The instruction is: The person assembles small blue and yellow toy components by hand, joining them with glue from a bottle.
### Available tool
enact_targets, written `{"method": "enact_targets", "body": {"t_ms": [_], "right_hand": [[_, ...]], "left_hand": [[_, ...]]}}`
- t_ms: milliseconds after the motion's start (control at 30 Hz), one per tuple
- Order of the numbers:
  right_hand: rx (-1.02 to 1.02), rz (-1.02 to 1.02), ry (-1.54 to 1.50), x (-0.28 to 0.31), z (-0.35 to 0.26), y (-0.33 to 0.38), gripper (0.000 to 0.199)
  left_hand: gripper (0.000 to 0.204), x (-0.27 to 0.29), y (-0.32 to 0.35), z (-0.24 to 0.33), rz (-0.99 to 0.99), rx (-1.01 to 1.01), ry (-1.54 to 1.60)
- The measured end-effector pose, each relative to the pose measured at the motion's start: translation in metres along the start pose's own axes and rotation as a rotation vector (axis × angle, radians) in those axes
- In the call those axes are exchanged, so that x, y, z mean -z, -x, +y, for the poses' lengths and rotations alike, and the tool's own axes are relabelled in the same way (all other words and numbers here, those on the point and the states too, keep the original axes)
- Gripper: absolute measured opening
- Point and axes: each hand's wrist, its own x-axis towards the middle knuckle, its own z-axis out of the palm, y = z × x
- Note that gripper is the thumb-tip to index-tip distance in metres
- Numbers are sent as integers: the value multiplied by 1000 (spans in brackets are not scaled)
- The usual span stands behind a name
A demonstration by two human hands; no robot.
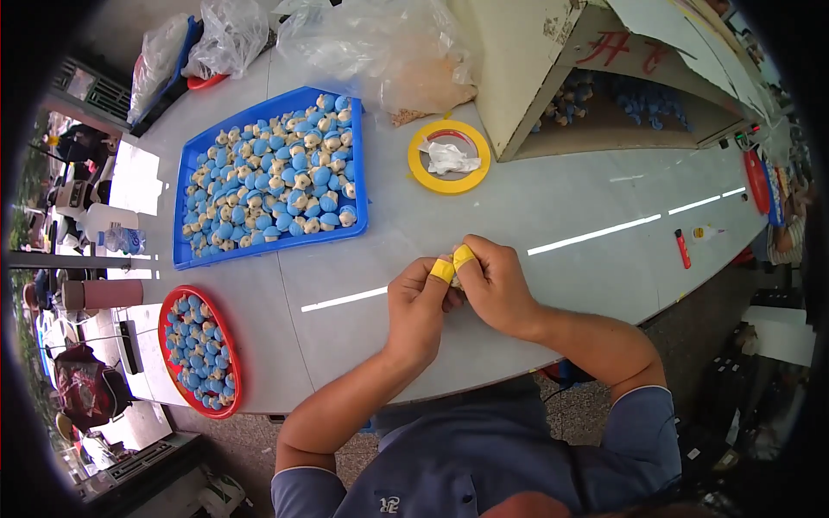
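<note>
My left hand [418, 304] and my right hand [494, 285] meet over the near middle of the table, thumbs side by side. Yellow tape wraps both thumbs. Fingers on each hand are closed around one small thing; only a pale cream bit shows beneath the thumbs, so its kind is hidden. Left of them lies a blue tray [269, 252] filled with small blue-and-cream figure pieces [275, 177]. A red oval basket [239, 380] with more such pieces stands near the left front edge. Beyond my hands is a yellow tape roll [417, 175], with crumpled white paper inside its ring.
An open-fronted box [518, 112] holding blue pieces stands at the back right. Clear plastic bags [371, 47] lie along the back. A red marker-like stick [683, 249] and a small bottle [708, 232] sit at right. A pink cylinder [112, 294] is at far left.
</note>
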Motion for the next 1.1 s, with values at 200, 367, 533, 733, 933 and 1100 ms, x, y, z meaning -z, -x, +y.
{"method": "enact_targets", "body": {"t_ms": [200,367,533,733,933,1100], "right_hand": [[-4,-11,5,0,-2,0,19],[3,-11,22,1,0,0,19],[-6,-5,-20,0,0,-1,21],[-52,-67,-84,4,-1,-5,21],[53,-30,-110,10,0,-4,14],[291,-79,115,13,3,-8,25]], "left_hand": [[16,0,1,2,-1,-5,-13],[16,0,1,2,-1,-10,-23],[16,0,-1,0,1,11,-5],[19,2,-2,5,-9,-21,-75],[25,4,-11,14,52,-49,47],[23,9,-11,13,22,-82,53]]}}
